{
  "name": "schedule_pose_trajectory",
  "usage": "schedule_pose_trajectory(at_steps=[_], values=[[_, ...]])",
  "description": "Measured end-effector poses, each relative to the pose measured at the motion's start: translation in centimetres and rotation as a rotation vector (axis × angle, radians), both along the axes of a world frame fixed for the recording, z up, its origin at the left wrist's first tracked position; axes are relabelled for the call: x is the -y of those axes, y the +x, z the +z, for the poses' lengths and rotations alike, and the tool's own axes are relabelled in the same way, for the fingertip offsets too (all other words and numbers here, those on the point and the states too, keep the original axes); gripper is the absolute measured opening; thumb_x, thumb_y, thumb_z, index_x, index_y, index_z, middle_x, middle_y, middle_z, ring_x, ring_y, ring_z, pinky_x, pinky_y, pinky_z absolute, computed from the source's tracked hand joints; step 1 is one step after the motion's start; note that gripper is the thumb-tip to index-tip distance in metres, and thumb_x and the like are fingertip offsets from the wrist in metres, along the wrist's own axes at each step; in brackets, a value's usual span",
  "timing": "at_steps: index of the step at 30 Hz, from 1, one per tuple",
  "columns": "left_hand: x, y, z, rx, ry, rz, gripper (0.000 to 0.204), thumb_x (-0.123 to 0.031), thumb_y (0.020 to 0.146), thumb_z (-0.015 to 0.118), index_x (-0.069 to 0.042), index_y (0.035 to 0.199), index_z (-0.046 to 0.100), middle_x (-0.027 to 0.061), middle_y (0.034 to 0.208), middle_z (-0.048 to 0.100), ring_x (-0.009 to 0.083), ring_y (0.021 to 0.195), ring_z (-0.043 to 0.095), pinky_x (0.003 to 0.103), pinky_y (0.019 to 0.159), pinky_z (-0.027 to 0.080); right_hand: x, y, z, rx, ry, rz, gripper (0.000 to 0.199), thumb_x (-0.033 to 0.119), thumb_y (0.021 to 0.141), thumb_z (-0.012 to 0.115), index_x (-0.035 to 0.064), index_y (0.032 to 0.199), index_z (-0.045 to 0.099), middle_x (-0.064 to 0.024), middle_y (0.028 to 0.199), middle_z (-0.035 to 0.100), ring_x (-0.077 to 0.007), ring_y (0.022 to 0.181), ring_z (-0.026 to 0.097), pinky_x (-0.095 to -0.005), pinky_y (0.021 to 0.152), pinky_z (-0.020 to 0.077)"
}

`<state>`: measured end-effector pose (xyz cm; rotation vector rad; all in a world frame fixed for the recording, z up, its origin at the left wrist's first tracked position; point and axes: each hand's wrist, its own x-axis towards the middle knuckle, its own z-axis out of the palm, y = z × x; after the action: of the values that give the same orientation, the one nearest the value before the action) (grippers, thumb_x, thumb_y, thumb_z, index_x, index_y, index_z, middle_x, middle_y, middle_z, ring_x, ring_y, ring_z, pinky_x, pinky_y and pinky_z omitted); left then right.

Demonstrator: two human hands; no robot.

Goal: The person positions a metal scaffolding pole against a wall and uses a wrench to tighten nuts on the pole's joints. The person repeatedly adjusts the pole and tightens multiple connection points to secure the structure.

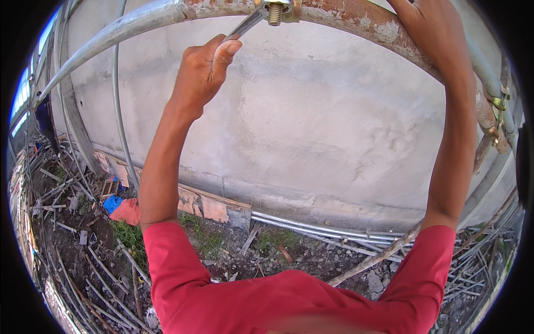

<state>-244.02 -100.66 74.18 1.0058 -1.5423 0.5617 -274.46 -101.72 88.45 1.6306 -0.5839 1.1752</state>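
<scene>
Raised in front of me, my left hand (204,71) is closed round the handle of a steel wrench (246,25). The wrench's head meets the nut on a threaded bolt (274,15) that points down from a scaffold clamp (293,12). This clamp sits on a rusty pipe (356,21) crossing the top of the view. Farther right, my right hand (434,30) rests against that same pipe and grips it; its fingertips are partly hidden by the pipe and the upper edge of the view.
A grey plastered wall (311,111) stands behind the pipe. More clamps (497,111) join pipes at the right. Galvanized pipes (328,229) lie along the wall's foot over rubble and grass. A red cloth (125,211) lies at the left; another person (44,117) stands far left.
</scene>
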Motion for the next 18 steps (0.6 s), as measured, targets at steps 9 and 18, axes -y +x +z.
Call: schedule_pose_trajectory(at_steps=[9, 18], values=[[-13.0, 2.9, 2.7, 0.570, -0.185, 0.791, 0.050, -0.050, 0.105, 0.054, -0.005, 0.087, 0.062, 0.0131, 0.059, 0.049, 0.0294, 0.052, 0.050, 0.041, 0.054, 0.041, -0.6, 0.2, -1.6, 0.003, -0.088, 0.046, 0.058, 0.052, 0.100, 0.059, -0.0038, 0.113, 0.068, -0.0241, 0.102, 0.070, -0.0415, 0.099, 0.066, -0.0490, 0.088, 0.0498], [2.2, -4.1, -7.8, -0.281, 0.011, -0.474, 0.068, -0.063, 0.107, 0.039, -0.006, 0.072, 0.050, 0.0008, 0.061, 0.043, 0.0122, 0.055, 0.048, 0.030, 0.055, 0.043, 0.4, -1.0, -1.6, -0.167, -0.124, 0.133, 0.089, 0.072, 0.078, 0.075, 0.0030, 0.132, 0.059, -0.0194, 0.126, 0.059, -0.0389, 0.117, 0.056, -0.0521, 0.101, 0.0448]])
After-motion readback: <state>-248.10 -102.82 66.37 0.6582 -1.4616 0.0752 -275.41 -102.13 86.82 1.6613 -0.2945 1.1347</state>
